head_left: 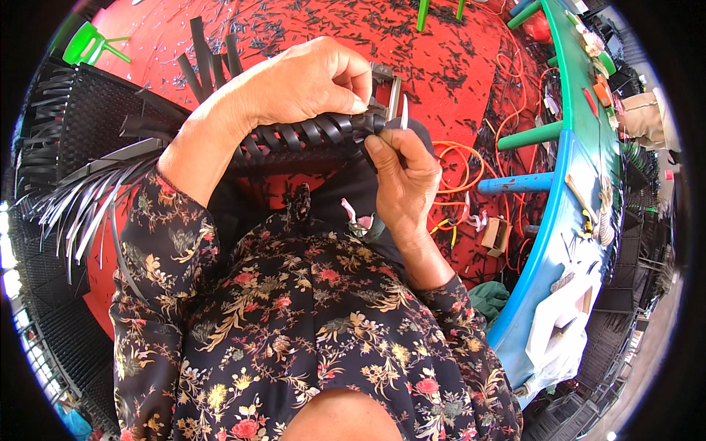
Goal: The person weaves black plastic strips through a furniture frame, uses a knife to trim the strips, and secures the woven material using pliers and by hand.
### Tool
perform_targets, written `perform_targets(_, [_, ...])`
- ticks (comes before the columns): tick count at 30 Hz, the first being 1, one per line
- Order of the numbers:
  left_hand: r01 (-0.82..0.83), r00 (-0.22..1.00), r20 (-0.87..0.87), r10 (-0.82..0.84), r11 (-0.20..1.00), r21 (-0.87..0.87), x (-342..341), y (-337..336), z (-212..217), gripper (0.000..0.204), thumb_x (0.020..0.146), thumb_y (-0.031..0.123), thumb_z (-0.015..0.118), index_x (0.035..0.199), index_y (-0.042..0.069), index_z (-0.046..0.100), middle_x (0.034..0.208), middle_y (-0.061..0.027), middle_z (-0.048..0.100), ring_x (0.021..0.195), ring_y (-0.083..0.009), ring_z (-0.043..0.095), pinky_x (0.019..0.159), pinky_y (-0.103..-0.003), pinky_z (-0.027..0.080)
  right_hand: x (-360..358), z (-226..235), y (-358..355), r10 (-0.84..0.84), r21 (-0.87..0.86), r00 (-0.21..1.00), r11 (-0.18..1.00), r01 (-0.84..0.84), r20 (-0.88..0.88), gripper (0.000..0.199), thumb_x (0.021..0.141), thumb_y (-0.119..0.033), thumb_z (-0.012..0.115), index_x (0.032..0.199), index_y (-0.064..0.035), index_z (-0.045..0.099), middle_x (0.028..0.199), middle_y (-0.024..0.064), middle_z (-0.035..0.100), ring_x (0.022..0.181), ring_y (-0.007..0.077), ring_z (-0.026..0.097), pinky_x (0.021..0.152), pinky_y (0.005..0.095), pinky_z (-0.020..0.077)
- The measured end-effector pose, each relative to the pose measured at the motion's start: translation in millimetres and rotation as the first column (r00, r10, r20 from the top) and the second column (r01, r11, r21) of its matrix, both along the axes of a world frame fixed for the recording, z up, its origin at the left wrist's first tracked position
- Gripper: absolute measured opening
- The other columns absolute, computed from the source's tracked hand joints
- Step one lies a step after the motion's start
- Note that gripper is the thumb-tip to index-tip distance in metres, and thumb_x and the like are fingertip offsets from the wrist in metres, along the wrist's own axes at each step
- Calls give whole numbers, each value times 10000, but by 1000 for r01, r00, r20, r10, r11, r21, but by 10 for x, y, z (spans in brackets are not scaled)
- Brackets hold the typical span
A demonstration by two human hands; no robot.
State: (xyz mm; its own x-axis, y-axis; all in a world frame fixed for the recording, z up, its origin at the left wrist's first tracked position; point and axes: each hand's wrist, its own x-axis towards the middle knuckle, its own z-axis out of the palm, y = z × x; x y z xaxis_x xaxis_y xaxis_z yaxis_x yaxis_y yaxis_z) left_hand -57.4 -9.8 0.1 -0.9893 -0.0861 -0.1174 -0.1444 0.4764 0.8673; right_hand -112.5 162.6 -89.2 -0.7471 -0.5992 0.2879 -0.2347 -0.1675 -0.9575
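Note:
A dark bar wrapped in flat black plastic strips lies across my lap, with loose strip ends rising at its left. My left hand arches over the bar from above. Its thumb and fingertips pinch a black strip near the bar's right end, partly hidden by the fingers. Just to the right, my right hand is closed, its thumb pressed near the same end. A pale, pointed, blade-like tool sticks up from its curled fingers; its handle is hidden. Beside the fingertips is a metal edge of a frame.
Black strip scraps cover the red floor mat. At left stand black woven panels with a fringe of strips. A blue and green table curves along the right. Orange hoses and a small cardboard box lie nearby.

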Motion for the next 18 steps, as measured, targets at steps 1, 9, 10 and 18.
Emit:
perform_targets(1, [-2,1000,0,2,1000,0,7,1,8,85,766,87,612,759,10,575,685,26,555,663,-46,501,625,-221,418,1,-5,-9,16,-9,999,1000,-16,36,121,766,-5,682,756,-11,561,652,43,488,581,115,426,538,246,376])
perform_targets(9, [-11,1000,21,11,999,35,-13,-28,-5,80,772,88,597,787,13,574,696,28,555,665,-50,508,627,-219,419,-2,116,-52,25,-22,982,1000,-21,187,130,801,-36,666,735,-8,557,625,-29,473,567,53,403,498,216,343])
perform_targets(10, [-19,1000,20,18,998,56,-10,-30,2,81,772,88,596,794,13,574,700,28,555,667,-50,508,628,-219,419,25,139,-59,72,-41,925,997,-61,373,138,810,-46,663,729,-8,558,618,-48,466,564,39,395,490,208,331])
perform_targets(18, [-32,998,-54,37,996,87,-15,-38,-15,69,778,72,587,814,14,586,746,21,566,717,-51,513,674,-217,422,57,193,-159,54,-99,893,995,-11,447,190,817,-77,669,681,-25,548,597,-79,442,565,7,354,482,184,286])
